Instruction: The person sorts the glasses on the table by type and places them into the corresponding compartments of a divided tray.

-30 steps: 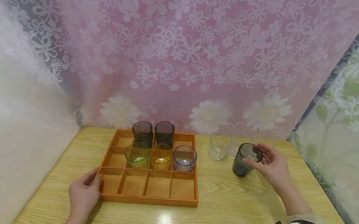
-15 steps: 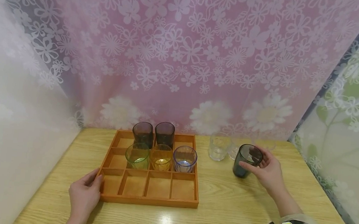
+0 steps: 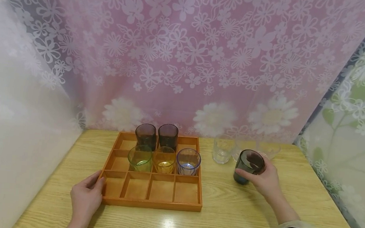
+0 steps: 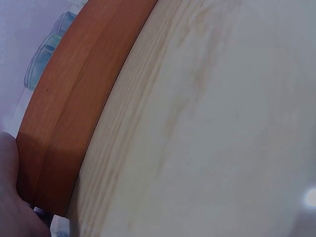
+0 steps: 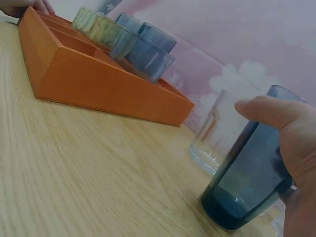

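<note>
Right hand (image 3: 266,178) grips a gray glass (image 5: 249,173), just shifted a touch nearer the tray (image 3: 151,204) off to its left — still outside it, though. Left hand (image 3: 85,196) pinches the tray's edge.

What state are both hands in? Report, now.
Left hand: grips the left side of the divided wooden tray.
Right hand: holds a dark-tinted glass tumbler.
</note>
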`<state>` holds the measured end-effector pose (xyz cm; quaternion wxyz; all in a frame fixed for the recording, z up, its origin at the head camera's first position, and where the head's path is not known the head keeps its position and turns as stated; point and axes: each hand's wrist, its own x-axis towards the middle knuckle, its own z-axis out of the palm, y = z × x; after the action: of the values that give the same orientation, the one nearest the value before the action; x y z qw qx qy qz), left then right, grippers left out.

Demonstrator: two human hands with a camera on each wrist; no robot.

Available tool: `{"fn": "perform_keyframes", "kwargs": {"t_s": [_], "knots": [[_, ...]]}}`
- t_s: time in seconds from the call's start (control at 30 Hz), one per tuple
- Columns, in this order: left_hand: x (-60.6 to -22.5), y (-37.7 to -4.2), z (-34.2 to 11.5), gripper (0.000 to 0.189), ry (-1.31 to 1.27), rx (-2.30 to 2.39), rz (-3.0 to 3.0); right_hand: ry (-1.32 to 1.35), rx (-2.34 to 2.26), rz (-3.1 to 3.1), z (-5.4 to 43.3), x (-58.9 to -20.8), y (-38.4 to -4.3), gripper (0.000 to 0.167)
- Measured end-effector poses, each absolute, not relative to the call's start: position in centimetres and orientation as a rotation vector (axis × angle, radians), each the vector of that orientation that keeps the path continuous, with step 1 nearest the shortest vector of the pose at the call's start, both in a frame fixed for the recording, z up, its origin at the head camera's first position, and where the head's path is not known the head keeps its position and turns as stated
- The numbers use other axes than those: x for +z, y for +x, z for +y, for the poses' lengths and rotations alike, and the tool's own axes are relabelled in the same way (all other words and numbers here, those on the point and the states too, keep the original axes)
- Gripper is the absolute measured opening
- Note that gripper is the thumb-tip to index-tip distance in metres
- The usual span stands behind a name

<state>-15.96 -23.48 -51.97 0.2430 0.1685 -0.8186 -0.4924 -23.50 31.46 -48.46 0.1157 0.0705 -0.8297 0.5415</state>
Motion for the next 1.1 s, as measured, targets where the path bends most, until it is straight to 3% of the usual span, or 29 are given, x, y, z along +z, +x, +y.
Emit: {"fn": "perform_keyframes", "kwargs": {"t_s": [0.73, 1.1], "knots": [[-51.9, -15.8, -23.6, 0.029, 0.467, -1.384, -2.246, 0.218, 1.401, -2.497, 30.4, -47.4, -23.3, 0.065], [-51.9, -15.8, -23.6, 0.029, 0.457, -1.362, -2.250, 0.177, 1.405, -2.523, 29.4, -45.3, -23.0, 0.067]]}}
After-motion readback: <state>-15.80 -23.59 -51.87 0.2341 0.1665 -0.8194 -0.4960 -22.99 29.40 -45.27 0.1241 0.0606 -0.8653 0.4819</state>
